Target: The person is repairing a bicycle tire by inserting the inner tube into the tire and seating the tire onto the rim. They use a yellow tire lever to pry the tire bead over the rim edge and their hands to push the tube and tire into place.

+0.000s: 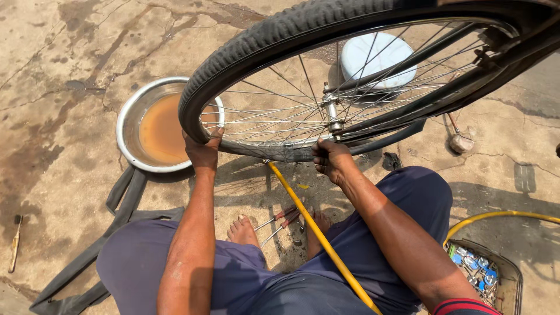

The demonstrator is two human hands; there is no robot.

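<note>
Your left hand (203,149) grips the tyre (256,41) at its left side, your right hand (330,158) clamps its bottom, steadying the wheel above the floor (52,70) where the hose (318,233) meets the valve

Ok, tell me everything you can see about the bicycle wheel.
The bicycle wheel has a black treaded tyre, a shiny metal rim and thin wire spokes meeting a metal hub. It sits mounted in a dark frame, raised above the stained concrete. The left hand and right hand grip its lower edge, where a yellow hose meets it.
</note>
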